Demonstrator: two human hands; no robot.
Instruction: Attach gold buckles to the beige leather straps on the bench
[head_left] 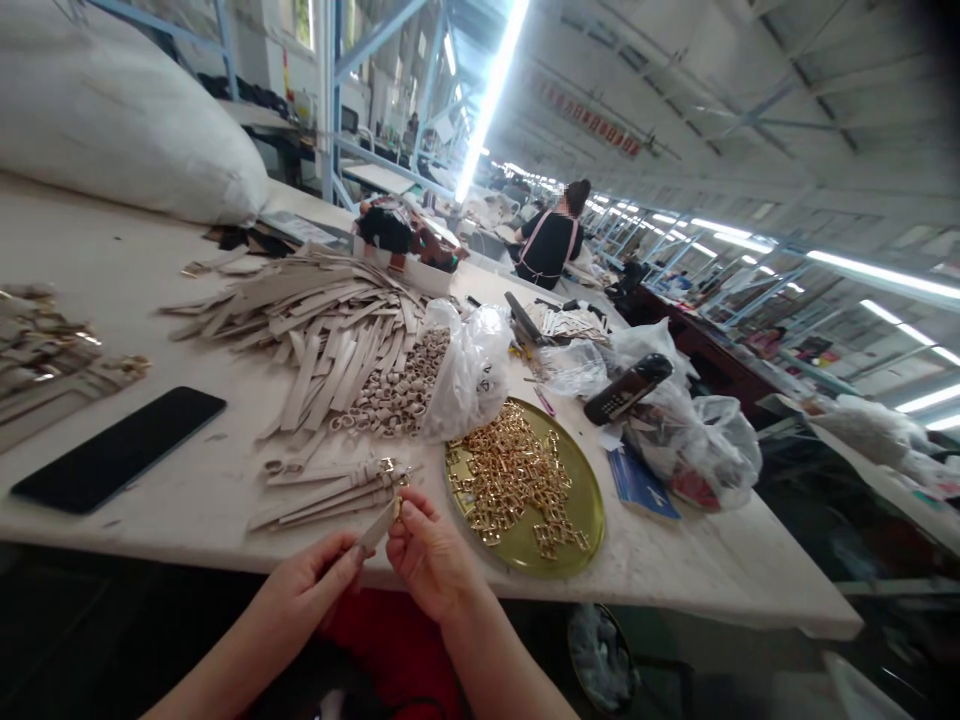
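Observation:
Between both hands, at the table's front edge, is a light beige strap (377, 530). My left hand (330, 575) is closed on the strap's lower part, thumb on top. My right hand (429, 550) pinches a small gold buckle (397, 508) at the strap's upper end; the fingers partly hide it. Just beyond the hands lie several straps with gold buckles (337, 495). To the right, a round gold tray (585, 480) carries a heap of gold buckles (514, 470). Behind are a pile of small beige loops (401, 390) and a large pile of loose straps (315, 310).
A black phone (120, 445) lies at the left near finished-looking buckled straps (45, 350). A clear plastic bag (469, 370) stands by the loops. Right of the tray are a dark handset (628, 388), a blue booklet (641, 482) and filled bags (697, 440). Another person (551, 240) stands farther back.

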